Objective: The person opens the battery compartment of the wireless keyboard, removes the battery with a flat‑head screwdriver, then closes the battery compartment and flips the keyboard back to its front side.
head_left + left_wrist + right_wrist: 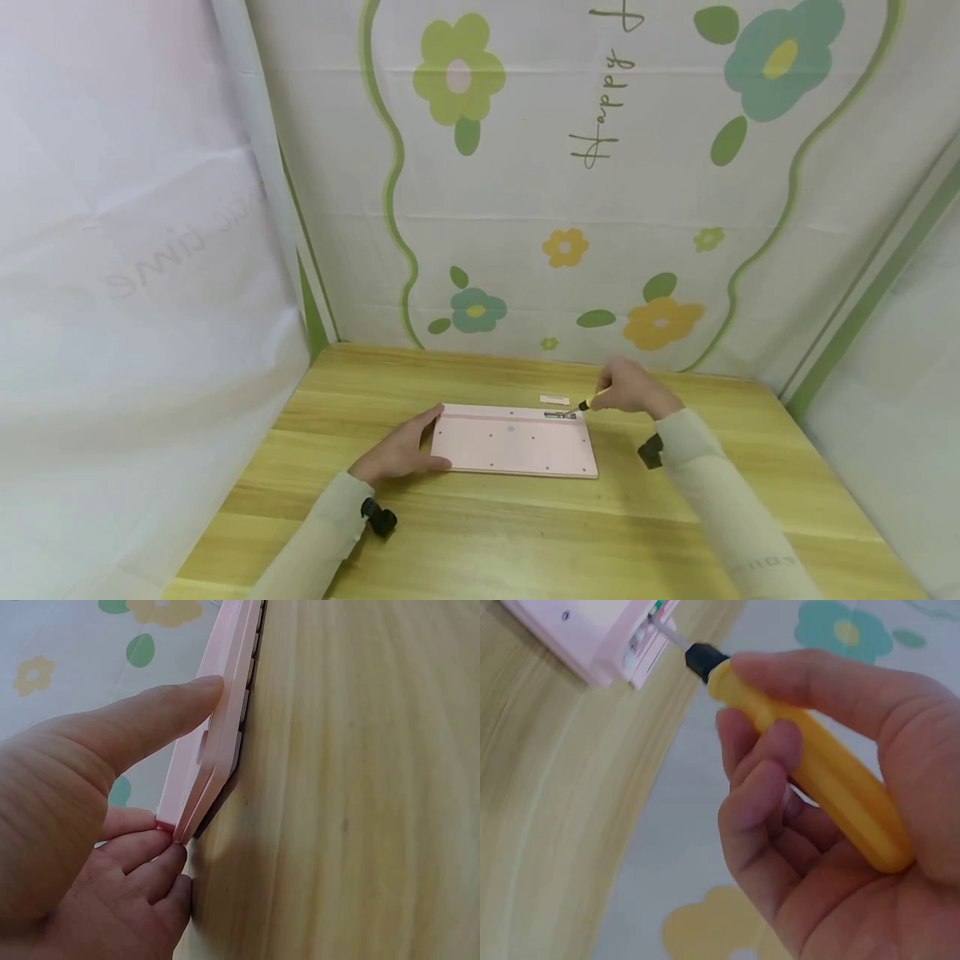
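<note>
A pink keyboard (pixel 517 446) lies face down on the table, its screw-dotted back upward. Dark keys show along its underside in the left wrist view. My left hand (pixel 401 450) holds its left end, thumb at the near corner and fingers at the far corner. My right hand (pixel 832 787) grips a screwdriver (pixel 840 787) with a yellow handle and black collar. The screwdriver's metal tip reaches into the open slot (pixel 559 415) near the keyboard's far right corner, where small metal parts and a bit of green show.
A small pale strip (pixel 555 400) lies on the wooden table (pixel 480 542) just behind the slot. White curtains with printed flowers (pixel 566 247) enclose the table at the back and both sides. Dark wrist cameras (pixel 378 518) sit on both sleeves.
</note>
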Motion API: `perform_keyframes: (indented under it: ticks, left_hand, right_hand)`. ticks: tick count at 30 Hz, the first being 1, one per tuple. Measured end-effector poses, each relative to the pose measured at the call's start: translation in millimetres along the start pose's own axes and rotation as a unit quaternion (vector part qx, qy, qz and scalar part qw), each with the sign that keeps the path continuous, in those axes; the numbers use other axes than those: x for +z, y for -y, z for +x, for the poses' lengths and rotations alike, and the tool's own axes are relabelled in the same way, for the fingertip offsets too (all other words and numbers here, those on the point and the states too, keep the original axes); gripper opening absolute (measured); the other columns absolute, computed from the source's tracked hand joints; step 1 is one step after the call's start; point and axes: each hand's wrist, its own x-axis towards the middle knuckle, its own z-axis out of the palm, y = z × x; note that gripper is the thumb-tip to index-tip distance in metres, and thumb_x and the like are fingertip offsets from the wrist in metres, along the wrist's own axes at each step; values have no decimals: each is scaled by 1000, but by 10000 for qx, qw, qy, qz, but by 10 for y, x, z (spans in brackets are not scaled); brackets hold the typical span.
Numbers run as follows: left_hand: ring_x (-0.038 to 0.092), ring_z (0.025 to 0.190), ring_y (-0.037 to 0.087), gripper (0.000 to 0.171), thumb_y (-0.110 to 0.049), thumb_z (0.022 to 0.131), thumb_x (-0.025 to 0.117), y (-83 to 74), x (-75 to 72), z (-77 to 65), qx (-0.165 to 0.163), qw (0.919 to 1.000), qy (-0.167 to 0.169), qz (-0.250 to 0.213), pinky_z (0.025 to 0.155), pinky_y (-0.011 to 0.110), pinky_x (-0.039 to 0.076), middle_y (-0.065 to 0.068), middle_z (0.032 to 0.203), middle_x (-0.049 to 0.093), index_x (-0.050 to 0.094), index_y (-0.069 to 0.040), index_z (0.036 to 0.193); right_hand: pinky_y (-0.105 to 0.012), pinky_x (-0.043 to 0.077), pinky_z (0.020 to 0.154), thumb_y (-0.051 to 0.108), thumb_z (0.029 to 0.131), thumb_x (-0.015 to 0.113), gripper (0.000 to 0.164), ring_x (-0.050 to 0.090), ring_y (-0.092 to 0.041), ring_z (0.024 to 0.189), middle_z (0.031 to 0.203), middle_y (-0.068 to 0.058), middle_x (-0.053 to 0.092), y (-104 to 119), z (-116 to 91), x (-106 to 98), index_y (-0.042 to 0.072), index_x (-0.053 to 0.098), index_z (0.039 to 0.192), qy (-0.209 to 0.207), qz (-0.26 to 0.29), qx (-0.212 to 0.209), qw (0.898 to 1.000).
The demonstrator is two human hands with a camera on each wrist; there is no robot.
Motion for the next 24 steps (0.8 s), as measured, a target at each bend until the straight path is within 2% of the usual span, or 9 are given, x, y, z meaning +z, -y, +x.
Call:
perform_keyframes:
  ticks: [3, 7, 11, 16, 17, 20, 24]
  left_hand:
    - [29, 161, 39, 109, -39, 87, 88, 8, 9, 3, -31, 10000, -9, 26, 130, 57, 30, 17, 174, 28, 24, -7, 168]
    - [30, 161, 39, 109, -38, 86, 89, 11, 14, 5, -64, 10000, -16, 39, 130, 57, 30, 17, 174, 29, 25, -7, 168]
    - [30, 161, 39, 108, -38, 87, 89, 7, 15, 8, -75, 10000, -8, 63, 130, 57, 30, 17, 174, 29, 25, -7, 168]
    - [29, 161, 39, 107, -38, 87, 89, -1, 12, 9, -62, 10000, -10, 56, 130, 57, 30, 16, 174, 29, 25, -8, 168]
    - [29, 161, 39, 107, -38, 87, 89, -2, 11, 9, -48, 10000, -12, 55, 130, 57, 30, 16, 174, 29, 25, -7, 168]
    - [29, 161, 39, 108, -37, 87, 88, -2, 8, 6, -14, 10000, -5, 33, 130, 57, 30, 17, 174, 28, 24, -7, 168]
    - [28, 161, 39, 108, -37, 88, 88, 6, 8, 1, 4, 10000, -6, -64, 130, 57, 30, 17, 174, 28, 23, -6, 169]
  right_hand:
    - [-26, 40, 55, 18, 89, 82, 26, 42, -9, 52, 61, 2, 64, -196, -38, 2, 10, 72, 66, 148, 567, 150, 9982]
    - [-24, 43, 53, 27, 95, 79, 32, 44, -8, 52, 65, 1, 69, -392, -93, 43, 8, 75, 70, 357, 1232, 440, 9908]
    - [-21, 41, 51, 33, 98, 75, 37, 41, -7, 51, 67, 2, 70, -504, -153, 79, 3, 76, 76, 567, 1623, 534, 9837]
    - [-21, 36, 51, 35, 102, 71, 44, 39, -8, 51, 62, 2, 60, -608, -224, 107, -1, 70, 76, 663, 1894, 454, 9786]
    - [-22, 36, 51, 35, 102, 70, 43, 39, -8, 52, 61, 2, 57, -633, -236, 112, 0, 70, 76, 643, 1901, 421, 9788]
    - [-23, 45, 56, 35, 102, 70, 39, 48, -10, 59, 70, -1, 61, -707, -277, 124, 2, 72, 82, 443, 1952, 506, 9785]
    - [-29, 55, 70, 39, 101, 73, 35, 58, -15, 77, 90, -6, 69, -802, -354, 126, 3, 74, 98, -61, 1861, 790, 9793]
